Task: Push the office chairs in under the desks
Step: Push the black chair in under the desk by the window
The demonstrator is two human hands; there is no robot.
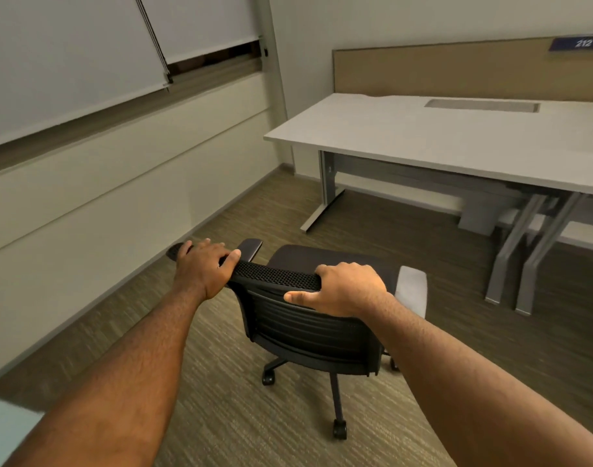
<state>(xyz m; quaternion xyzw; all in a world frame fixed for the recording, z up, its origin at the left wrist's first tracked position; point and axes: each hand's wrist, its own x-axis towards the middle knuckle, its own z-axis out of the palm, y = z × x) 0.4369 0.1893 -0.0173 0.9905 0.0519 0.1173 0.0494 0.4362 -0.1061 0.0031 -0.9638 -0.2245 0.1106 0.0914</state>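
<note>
Both hands gripping office chair (308, 318) backrest, desk (440, 139) beyond, sign (579, 43) reading "212"

Office: white desk (456, 136) backed by tan partition (456, 72) bearing number plate (579, 43) "212"; carpeted floor (254, 416), wheeled mesh-backed chair (308, 318), roller blinds (86, 62).

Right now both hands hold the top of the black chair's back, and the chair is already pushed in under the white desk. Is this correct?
Not quite. In the head view the left hand and right hand do hold the top of the chair, but it stands out on the carpet, apart from the desk, not under it.
</note>
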